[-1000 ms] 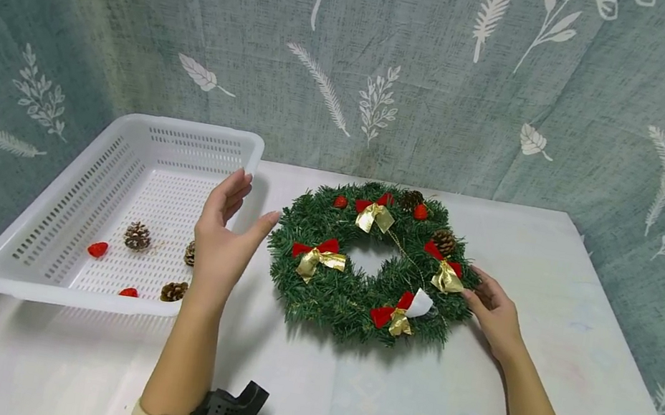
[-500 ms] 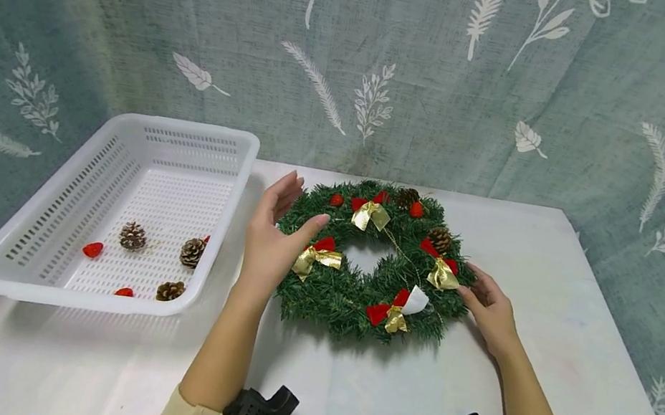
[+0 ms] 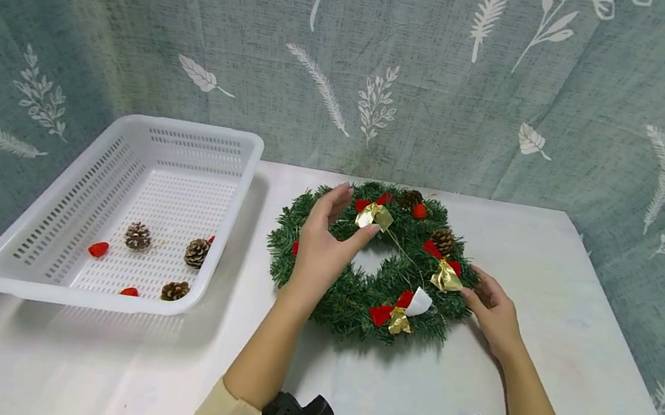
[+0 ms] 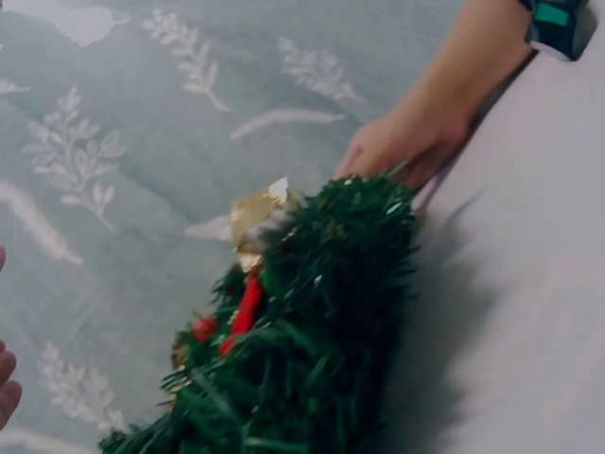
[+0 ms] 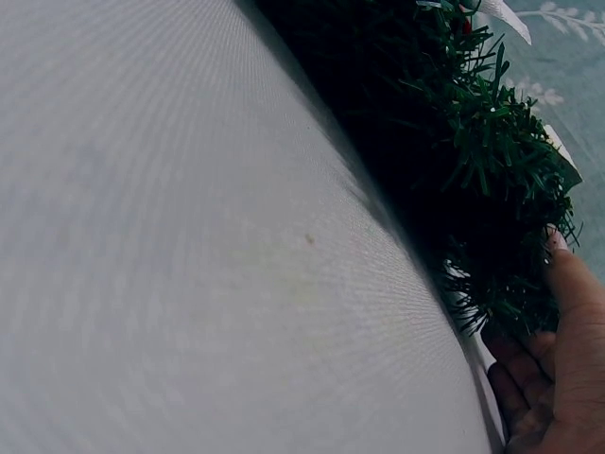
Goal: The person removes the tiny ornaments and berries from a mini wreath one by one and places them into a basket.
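Observation:
A green Christmas wreath (image 3: pixel 348 312) lies on the white table, trimmed with red and gold bows (image 3: pixel 446 275), pine cones (image 3: pixel 442 240) and red berries (image 3: pixel 420 211). Above its left side hovers my left hand (image 3: pixel 322 249), thumb apart from the fingers and nothing visible between them. It hides most of the left bow and part of the branches. My right hand (image 3: pixel 495 313) holds the wreath's right edge. In the right wrist view the thumb (image 5: pixel 572 279) lies against the greenery, with the fingers curled beneath. One lower bow carries a white piece (image 3: pixel 420 303).
On the table's left stands a white slotted basket (image 3: pixel 102 302). Inside are several pine cones (image 3: pixel 138 235) and red berries (image 3: pixel 98 249). A patterned grey-green cloth (image 3: pixel 436 130) hangs behind the table (image 3: pixel 561 331).
My left hand has moved right, from beside the basket to over the wreath's left part. The right hand stays at the wreath's right edge, and the wreath keeps its place.

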A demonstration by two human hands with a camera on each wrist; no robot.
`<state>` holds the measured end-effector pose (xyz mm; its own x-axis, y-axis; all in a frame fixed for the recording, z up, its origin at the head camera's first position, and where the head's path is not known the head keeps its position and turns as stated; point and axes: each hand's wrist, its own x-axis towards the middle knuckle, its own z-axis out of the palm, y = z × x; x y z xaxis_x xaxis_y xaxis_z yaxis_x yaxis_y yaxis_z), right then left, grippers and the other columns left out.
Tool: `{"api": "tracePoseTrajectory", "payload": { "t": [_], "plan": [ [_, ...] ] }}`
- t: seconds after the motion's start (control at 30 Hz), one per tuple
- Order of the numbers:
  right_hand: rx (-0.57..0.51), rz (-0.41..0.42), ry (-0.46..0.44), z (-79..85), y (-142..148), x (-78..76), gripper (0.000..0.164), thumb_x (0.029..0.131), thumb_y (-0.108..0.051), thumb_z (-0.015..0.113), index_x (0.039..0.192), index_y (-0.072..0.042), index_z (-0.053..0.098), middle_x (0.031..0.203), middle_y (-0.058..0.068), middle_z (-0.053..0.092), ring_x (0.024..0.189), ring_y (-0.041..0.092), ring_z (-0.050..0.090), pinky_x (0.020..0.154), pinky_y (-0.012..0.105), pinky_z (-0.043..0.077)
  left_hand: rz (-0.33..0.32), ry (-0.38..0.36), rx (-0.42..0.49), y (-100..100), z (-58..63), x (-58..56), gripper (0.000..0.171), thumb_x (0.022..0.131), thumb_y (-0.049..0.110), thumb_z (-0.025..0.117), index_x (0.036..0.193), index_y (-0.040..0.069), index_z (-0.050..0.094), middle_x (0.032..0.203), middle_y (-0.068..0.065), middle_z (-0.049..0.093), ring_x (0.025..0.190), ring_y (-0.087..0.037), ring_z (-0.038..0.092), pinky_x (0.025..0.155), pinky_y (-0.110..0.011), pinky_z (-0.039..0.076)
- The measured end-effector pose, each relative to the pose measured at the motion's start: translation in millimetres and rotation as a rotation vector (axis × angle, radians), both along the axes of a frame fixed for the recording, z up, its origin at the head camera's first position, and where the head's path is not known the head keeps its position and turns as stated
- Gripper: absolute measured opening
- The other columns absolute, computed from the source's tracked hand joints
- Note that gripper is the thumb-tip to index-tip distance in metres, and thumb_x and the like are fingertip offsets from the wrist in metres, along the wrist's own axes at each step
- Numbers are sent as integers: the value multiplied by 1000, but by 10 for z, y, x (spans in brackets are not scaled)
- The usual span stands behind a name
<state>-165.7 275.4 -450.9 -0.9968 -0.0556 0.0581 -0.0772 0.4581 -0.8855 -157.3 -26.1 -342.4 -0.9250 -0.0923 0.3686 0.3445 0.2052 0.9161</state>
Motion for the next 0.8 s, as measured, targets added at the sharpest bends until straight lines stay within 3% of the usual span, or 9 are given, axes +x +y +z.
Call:
{"api": "tracePoseTrajectory", "payload": {
  "t": [0.33,0.6,0.8],
  "plan": [
    [12,-7,36,-36,7,-17,56,97,-28,55,145,-6,36,119,18,51,94,-7,49,74,8,45,-15,135,-9,326,-111,-89,61,85,18,72,137,3,45,128,-14,52,122,-24,49,105,-36,40],
    [-4,-7,43,-50,7,-26,55,96,-27,56,145,-7,37,113,11,53,92,-5,51,74,10,46,-43,113,-83,558,-195,-160,60,86,21,71,137,4,45,126,-14,54,117,-25,52,100,-40,44],
    [5,-7,29,-50,0,-18,56,96,-28,56,145,-9,37,118,17,54,93,-7,51,76,11,46,-71,98,-124,669,-266,-175,61,85,22,72,137,5,45,125,-14,54,115,-24,52,96,-43,46]
  ]
}}
